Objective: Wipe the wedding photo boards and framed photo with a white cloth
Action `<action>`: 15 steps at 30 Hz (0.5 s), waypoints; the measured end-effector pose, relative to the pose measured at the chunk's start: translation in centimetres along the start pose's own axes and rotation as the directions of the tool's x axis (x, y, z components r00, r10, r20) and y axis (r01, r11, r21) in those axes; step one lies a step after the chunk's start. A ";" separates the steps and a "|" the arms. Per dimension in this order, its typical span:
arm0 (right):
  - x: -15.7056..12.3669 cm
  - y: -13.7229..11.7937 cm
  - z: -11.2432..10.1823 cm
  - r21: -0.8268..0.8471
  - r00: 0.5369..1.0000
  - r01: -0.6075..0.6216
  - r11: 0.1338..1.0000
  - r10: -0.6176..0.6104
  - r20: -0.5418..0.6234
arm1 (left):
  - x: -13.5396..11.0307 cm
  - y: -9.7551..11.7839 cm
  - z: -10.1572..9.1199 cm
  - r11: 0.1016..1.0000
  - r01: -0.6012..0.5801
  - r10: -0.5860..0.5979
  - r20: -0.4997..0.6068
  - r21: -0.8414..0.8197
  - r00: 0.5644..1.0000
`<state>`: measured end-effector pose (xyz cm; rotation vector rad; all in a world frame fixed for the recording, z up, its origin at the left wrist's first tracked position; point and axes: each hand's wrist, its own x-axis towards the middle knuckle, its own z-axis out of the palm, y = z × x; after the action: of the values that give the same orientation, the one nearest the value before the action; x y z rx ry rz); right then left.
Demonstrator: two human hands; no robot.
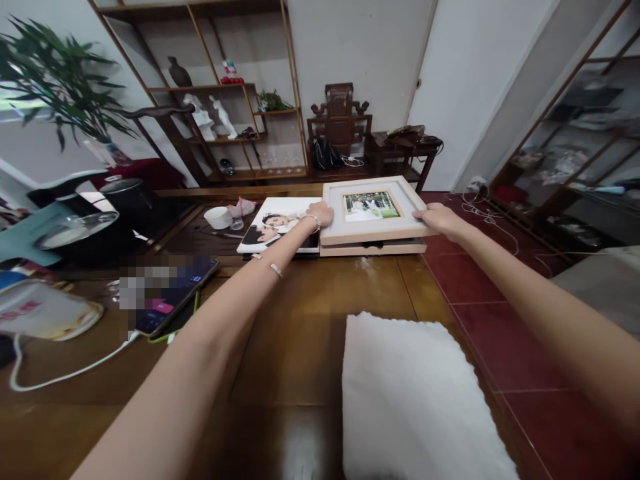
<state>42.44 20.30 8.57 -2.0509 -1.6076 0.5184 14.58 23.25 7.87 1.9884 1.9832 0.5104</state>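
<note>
A pale wooden box lid [334, 200], framed like a picture, has a small photo [373, 205] set in its middle. My left hand [320, 213] grips its left edge, the fingers partly hidden. At the right edge, my right hand [440, 220] pinches the lid with the thumb on top. Beneath is the matching box base [373, 251], with a dark gap between the two toward the right. Just left of the box lies a white photo album [273, 223] with a couple's portrait on its cover, partly covered by my left forearm.
On the wooden table [300, 320] lies a white sheet with ragged edges [405, 393], nearest me. To the left are a phone [183, 293] with a white cable, a white cup [218, 217], and a dark pot [125, 197]. Red floor tiles [480, 333] run along the table's right side.
</note>
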 end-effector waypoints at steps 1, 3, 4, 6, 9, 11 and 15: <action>0.3 0.2 0.2 -0.049 1.000 0.000 0.999 0.000 0.013 | 0.2 0.0 0.4 1.000 0.021 -0.021 0.009 0.022 1.000; 0.6 0.5 0.5 -0.125 0.999 0.020 0.992 -0.015 0.046 | 0.5 -0.3 1.1 0.996 0.057 -0.058 0.012 0.066 0.998; 0.7 0.7 0.7 -0.154 0.998 0.036 0.987 -0.027 0.059 | 0.5 -0.5 1.4 0.994 0.065 -0.066 0.008 0.084 0.998; 0.6 1.0 1.2 -0.197 0.996 0.068 0.978 -0.055 0.071 | 0.5 -0.9 1.9 0.991 0.070 -0.070 -0.008 0.112 0.998; 0.3 1.5 1.9 -0.238 0.994 0.101 0.966 -0.088 0.064 | 0.4 -1.4 2.5 0.989 0.064 -0.059 -0.042 0.135 0.997; 0.1 1.6 2.2 -0.254 0.993 0.114 0.960 -0.106 0.047 | 0.4 -1.7 3.0 0.988 0.062 -0.053 -0.066 0.140 0.996; -1.9 0.6 1.7 -0.272 0.984 0.161 0.949 -0.174 -0.027 | 0.2 -2.1 3.3 0.989 0.055 -0.039 -0.121 0.135 0.992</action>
<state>41.47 18.57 6.86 -2.0698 -1.8875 0.1932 14.09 23.59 4.01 2.0293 2.1866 0.5029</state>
